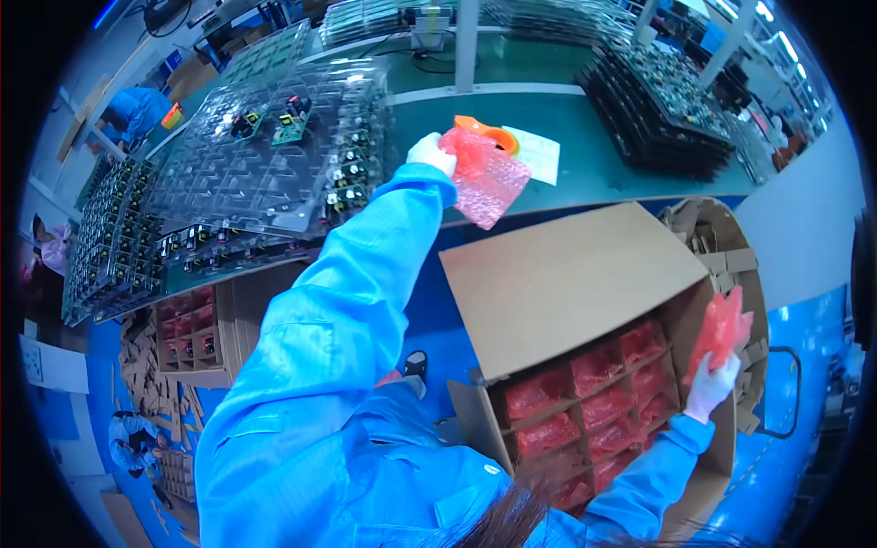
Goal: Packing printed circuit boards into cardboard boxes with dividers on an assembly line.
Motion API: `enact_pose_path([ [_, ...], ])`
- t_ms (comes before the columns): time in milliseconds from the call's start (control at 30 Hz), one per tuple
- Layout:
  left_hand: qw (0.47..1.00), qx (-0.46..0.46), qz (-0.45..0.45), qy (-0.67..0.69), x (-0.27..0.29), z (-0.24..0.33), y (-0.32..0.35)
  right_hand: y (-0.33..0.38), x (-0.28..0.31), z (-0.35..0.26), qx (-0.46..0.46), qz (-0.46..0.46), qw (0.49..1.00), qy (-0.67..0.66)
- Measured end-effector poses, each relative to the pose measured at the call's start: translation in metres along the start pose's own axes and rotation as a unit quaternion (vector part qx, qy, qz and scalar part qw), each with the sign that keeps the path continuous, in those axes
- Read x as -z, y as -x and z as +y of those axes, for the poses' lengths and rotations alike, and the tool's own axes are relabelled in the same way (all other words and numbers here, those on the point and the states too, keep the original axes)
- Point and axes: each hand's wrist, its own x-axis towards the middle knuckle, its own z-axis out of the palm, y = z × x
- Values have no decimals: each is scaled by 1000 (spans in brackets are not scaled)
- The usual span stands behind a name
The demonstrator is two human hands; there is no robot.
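Observation:
My left hand [432, 155], in a white glove, is closed on the edge of a pink bubble-wrap bag [491, 187] above the green bench. Behind that bag lies an orange ring-shaped item [501, 139], partly covered, beside a white paper sheet [537, 155]. Low on the right, my gloved right hand [713, 388] grips a second pink bubble-wrap bag [720, 324], held upright at the side of an open cardboard box [575, 283]. Cardboard dividers split the box into compartments, and several hold pink bags [607, 411]. What is inside the held bags cannot be made out.
Clear plastic trays [247, 173] with circuit boards are stacked at the left of the bench [425, 110]. Black trays of boards [653, 110] stand at the back right. Another divided box [192, 333] sits below on the left. Two people work further off at the left.

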Motion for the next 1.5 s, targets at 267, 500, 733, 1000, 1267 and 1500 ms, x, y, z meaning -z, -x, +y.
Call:
enact_pose_path([
  [267, 990, 136, -41, 17, 16, -8, -80, -134, -63, -256, 192, 25, 973, -129],
  [500, 993, -96, -54, -34, 95, 27, -90, -167, -217, -456, 232, -191, 951, -80],
  [733, 976, -139, -1, -167, 279, -47, -114, -202, -291, -518, 279, -400, 861, -144],
  [1000, 954, 28, 39, -296, 395, -186, -106, -198, -205, -636, 379, -310, 840, -235],
  [1267, 920, -165, 58, -350, 349, -210, -166, -157, -215, -743, 563, -307, 739, -207],
  [1500, 929, -245, 62, -271, 314, -234, -205, -161, -236, -774, 571, -382, 703, -186],
])
